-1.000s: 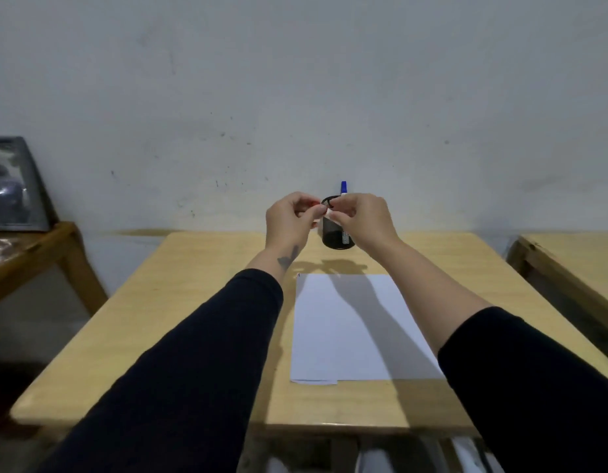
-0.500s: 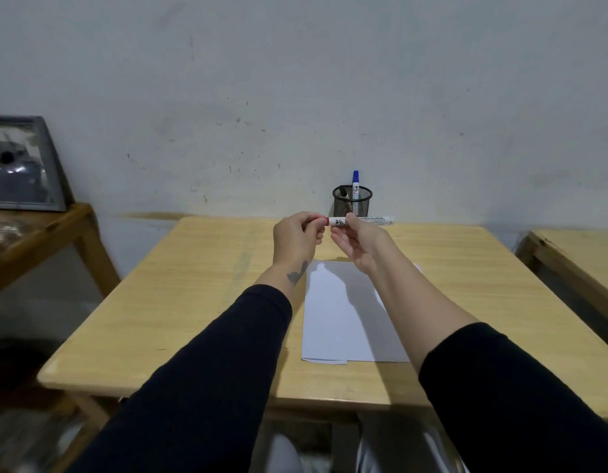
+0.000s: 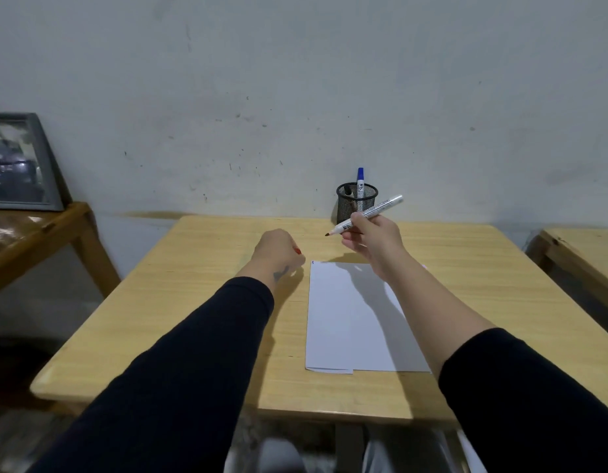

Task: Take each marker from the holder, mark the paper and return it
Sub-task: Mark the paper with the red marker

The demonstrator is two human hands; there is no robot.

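My right hand grips an uncapped white marker above the far end of the white paper, its dark red tip pointing left. My left hand is closed around the red cap, of which only a sliver shows, and hovers over the table left of the paper. A black mesh holder stands at the table's far edge with a blue-capped marker and a black-capped marker in it. A small dark mark sits at the paper's far left corner.
The light wooden table stands against a white wall. A second wooden table with a framed picture is at the left. Another table's corner is at the right.
The hands have pulled apart: the cap came off in my left hand, which moved left and down, while my right hand carried the marker, tip bared, to the right. The head view has shifted.
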